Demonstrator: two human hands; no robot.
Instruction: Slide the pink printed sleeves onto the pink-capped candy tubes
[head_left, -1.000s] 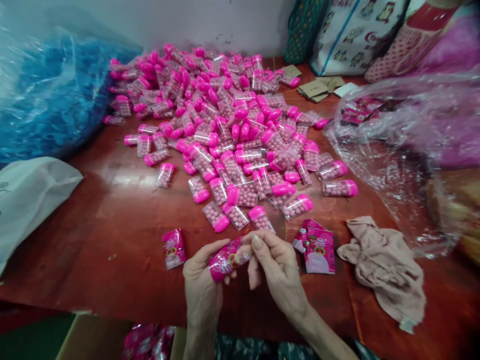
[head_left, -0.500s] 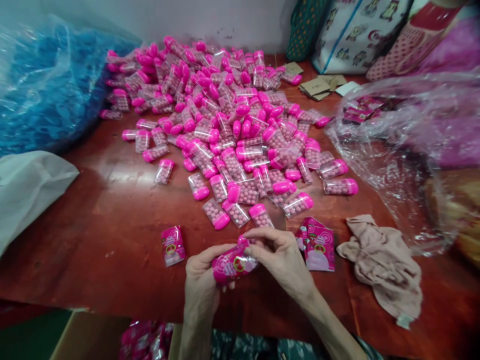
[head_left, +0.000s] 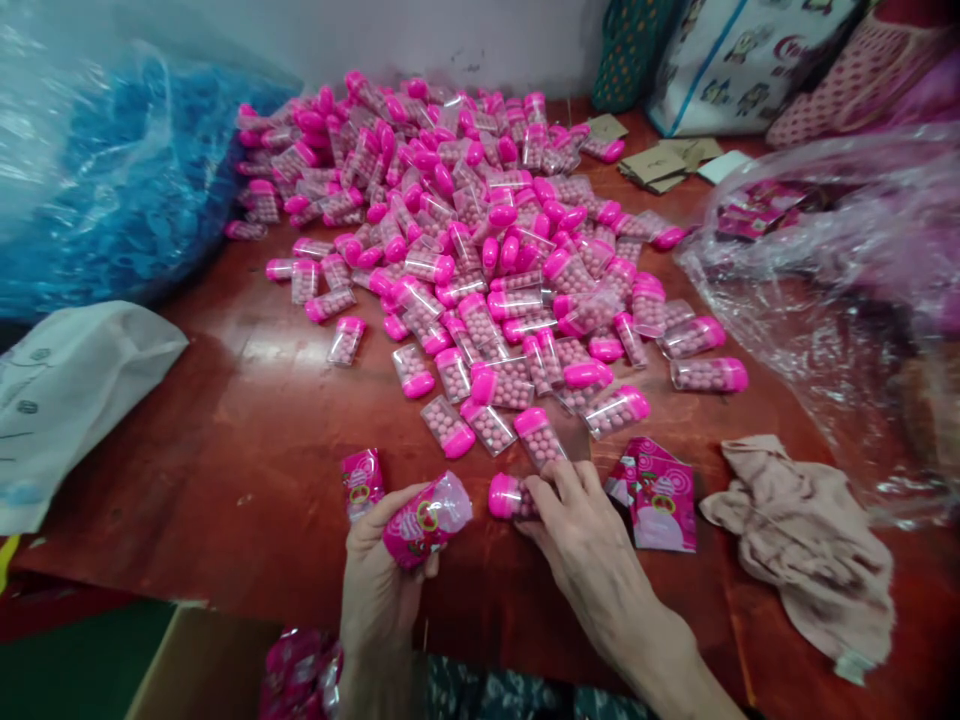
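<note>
My left hand (head_left: 382, 555) is closed around a printed pink plastic sleeve (head_left: 426, 520), its see-through end pointing up and right. Just to the right, my right hand (head_left: 581, 545) has its fingers on a small clear container of pink candy balls with a bright pink cap (head_left: 507, 497), close to the tabletop. The cap points left, toward the sleeve; part of the container is hidden by the fingers. Another printed sleeve (head_left: 363, 482) lies beside my left hand. Flat printed sleeves (head_left: 663, 500) rest to the right of my right hand.
A big heap of capped candy containers (head_left: 480, 220) covers the middle of the wooden table (head_left: 247, 440). Clear bags hold blue pieces (head_left: 142, 190) at left and pink pieces at right. A beige cloth (head_left: 817, 560) lies front right; brown cards (head_left: 660, 165) lie at the back.
My right hand has let go of the sleeve and moved to a candy container. My left hand has shifted left with the sleeve, whose end now faces up. The view has turned slightly left.
</note>
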